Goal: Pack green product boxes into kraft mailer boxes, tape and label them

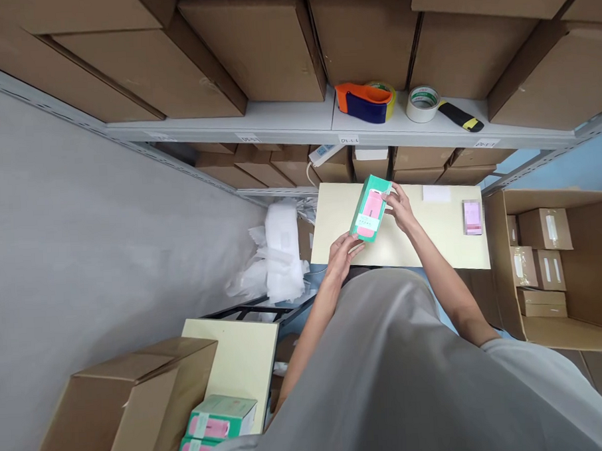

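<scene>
Green carton with pink product print (372,206) at twelve o'clock, over cream tabletop (406,253), slanted toward one o'clock. Good handling, in my judgement: support both ends, press lightly, spare pale label band (367,222). My right hand (401,208) clamped on carton's two o'clock edge, thumb on printed face. My left hand (340,256) pinching seven o'clock corner. Forearms converge from five and seven o'clock.
</scene>
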